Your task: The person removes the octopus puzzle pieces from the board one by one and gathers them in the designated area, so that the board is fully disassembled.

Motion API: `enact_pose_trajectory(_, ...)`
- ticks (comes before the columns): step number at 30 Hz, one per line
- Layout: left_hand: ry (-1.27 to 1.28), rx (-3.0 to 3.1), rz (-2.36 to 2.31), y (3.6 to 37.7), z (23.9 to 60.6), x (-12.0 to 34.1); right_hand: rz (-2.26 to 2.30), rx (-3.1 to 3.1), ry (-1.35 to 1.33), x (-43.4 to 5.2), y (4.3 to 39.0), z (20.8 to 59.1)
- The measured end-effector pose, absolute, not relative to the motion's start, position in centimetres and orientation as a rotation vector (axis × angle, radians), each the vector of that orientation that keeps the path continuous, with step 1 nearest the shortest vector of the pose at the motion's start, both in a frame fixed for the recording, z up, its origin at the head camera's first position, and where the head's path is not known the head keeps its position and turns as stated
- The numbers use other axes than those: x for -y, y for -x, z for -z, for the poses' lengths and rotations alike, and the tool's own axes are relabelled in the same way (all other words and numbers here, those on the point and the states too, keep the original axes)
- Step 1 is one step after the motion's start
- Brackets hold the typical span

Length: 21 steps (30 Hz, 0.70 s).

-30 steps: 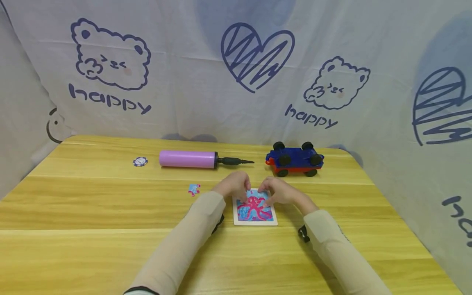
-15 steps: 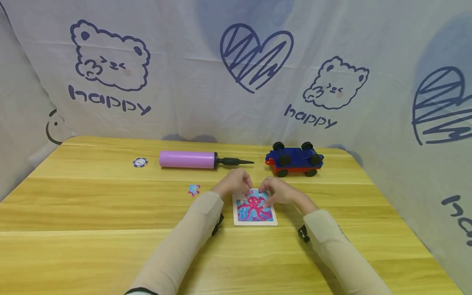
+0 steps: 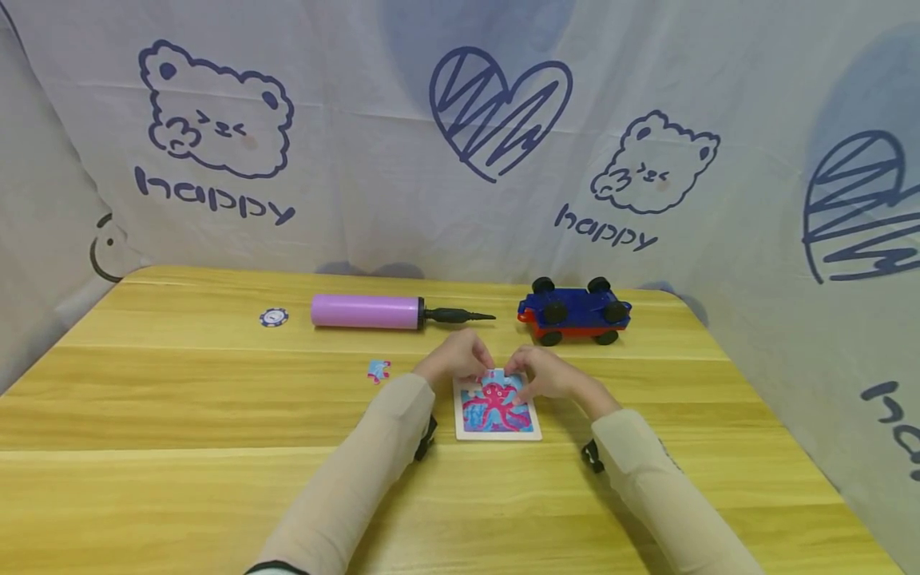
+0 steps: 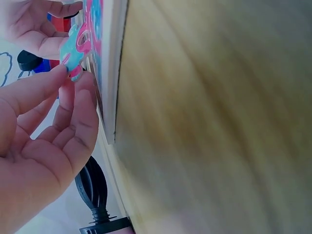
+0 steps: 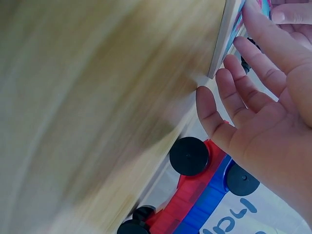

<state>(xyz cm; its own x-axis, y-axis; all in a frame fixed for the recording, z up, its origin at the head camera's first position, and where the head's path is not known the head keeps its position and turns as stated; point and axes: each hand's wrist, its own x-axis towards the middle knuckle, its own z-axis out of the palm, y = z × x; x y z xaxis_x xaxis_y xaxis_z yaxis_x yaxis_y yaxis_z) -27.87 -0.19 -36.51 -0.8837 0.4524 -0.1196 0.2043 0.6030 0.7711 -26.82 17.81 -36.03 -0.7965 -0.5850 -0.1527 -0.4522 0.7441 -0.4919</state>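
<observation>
A: Where is the octopus puzzle [image 3: 496, 409]?

B: Mid-table. The left hand [image 3: 456, 361] pinches a puzzle piece [image 4: 74, 48] at its far edge; the right hand's [image 3: 544, 374] relaxed fingers touch it. The backdrop [image 3: 216, 196] reads "happy".

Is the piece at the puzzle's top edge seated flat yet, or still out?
Still out. In the left wrist view the piece stands raised off the puzzle board, pinched by the left hand. The right hand rests beside it.
</observation>
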Motion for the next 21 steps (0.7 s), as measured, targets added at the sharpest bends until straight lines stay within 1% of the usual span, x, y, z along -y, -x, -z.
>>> enact_pose_trajectory(9, -0.549, -2.509, -1.102, 27.79, 36.43, -0.12, 0.619, -2.658, 0.832, -17.84, 26.92, 36.24)
enact_pose_trajectory(15, -0.593, -2.502, -0.984, 27.7, 36.45, -0.29, 0.618, -2.661, 0.868, -17.95, 27.14, 36.48)
enact_pose_trajectory(21, -0.568, -2.502, -0.956, 27.47, 36.42, -0.5, 0.625, -2.657, 0.909, -18.01, 27.24, 36.5)
